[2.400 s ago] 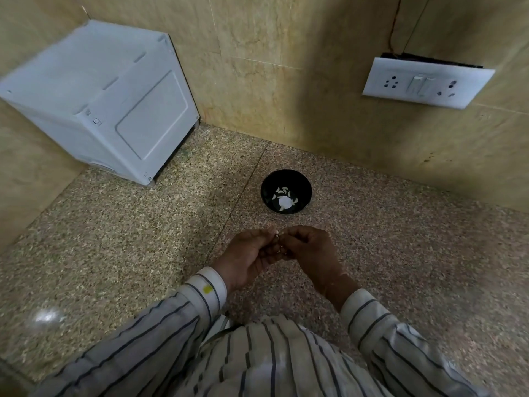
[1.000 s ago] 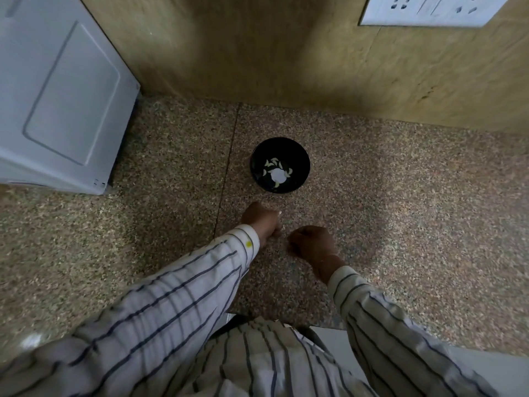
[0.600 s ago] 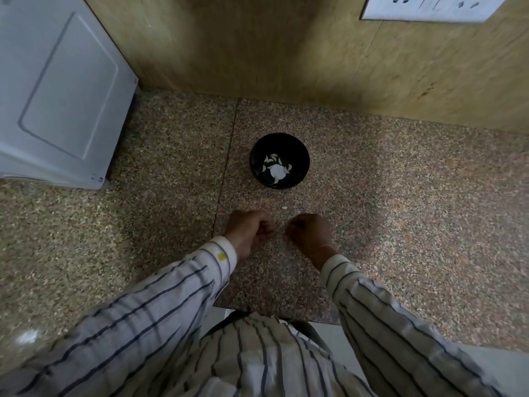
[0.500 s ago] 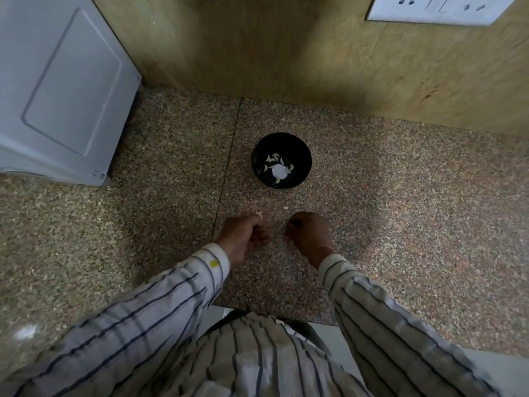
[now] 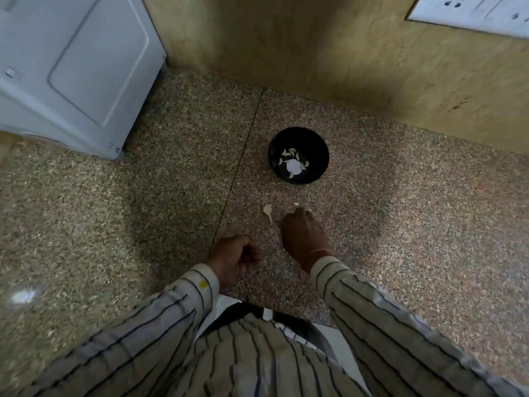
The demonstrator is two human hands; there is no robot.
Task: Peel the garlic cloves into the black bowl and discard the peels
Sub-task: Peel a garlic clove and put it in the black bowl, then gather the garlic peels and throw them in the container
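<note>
The black bowl point(image 5: 322, 144) stands on the speckled stone counter and holds several peeled garlic cloves point(image 5: 292, 164). In front of it lie a pale garlic piece with a thin tail point(image 5: 268, 210) and a small pale scrap point(image 5: 296, 204). My right hand point(image 5: 305, 236) is knuckles-up with curled fingers, its tips just short of the scrap, right of the tailed piece. My left hand point(image 5: 233, 257) sits lower left near the counter edge, fingers curled into the palm, nothing visible in it.
A white appliance point(image 5: 71, 73) fills the back left corner. The tiled wall runs behind the bowl, with a white switch plate point(image 5: 472, 12) at the upper right. A seam point(image 5: 237, 167) in the counter passes left of the bowl.
The hands, joined over a clove earlier, have parted. My left hand has pulled back toward me; my right hand has reached forward. A tailed garlic piece now lies on the counter.
</note>
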